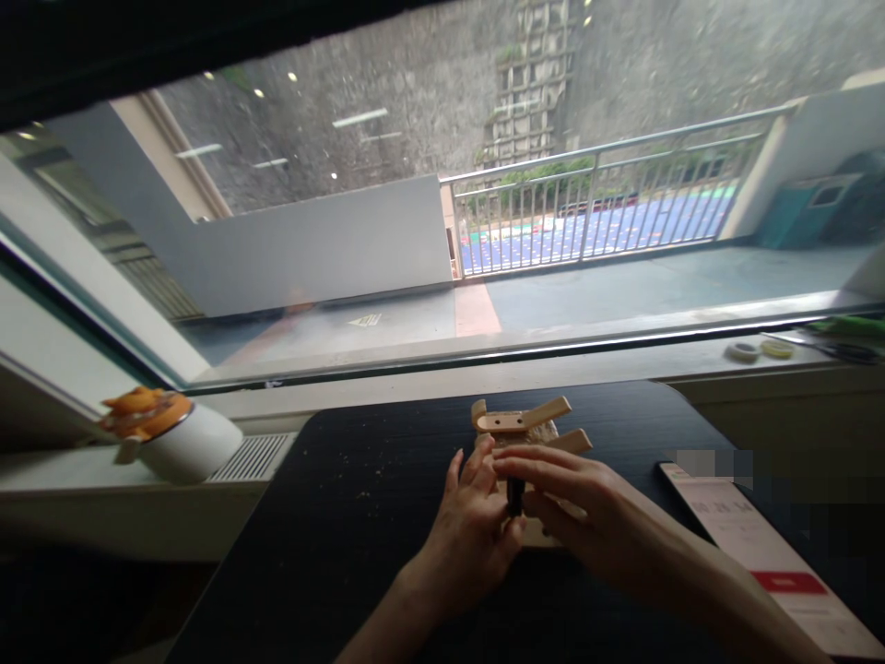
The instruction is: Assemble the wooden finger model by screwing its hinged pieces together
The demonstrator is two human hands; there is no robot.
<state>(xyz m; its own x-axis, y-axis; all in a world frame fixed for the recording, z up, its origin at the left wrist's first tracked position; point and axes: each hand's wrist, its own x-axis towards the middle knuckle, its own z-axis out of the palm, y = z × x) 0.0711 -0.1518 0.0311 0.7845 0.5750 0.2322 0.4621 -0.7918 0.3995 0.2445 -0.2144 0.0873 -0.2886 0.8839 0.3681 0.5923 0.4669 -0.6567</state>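
Note:
A small piece of pale wooden work [503, 421] lies on the dark table, with curved wooden arms and two dark holes in its far bar. Between its parts is a rough, tan, fibrous-looking mass [546, 432]. My left hand [470, 521] is closed on the near left side of the wooden work, thumb and fingers around it. From the right, my right hand [587, 493] grips a short black upright cylinder [515, 496], like a tool handle, its fingers over the top. The cylinder's lower end and much of the wood are hidden by my hands.
A phone [767, 553] lies on the right of the black table [332, 553]. Pale crumbs [366, 470] are scattered to the left. A white pot with an orange figure [194, 443] stands on the sill, where tape rolls [743, 351] also lie at right, below the window.

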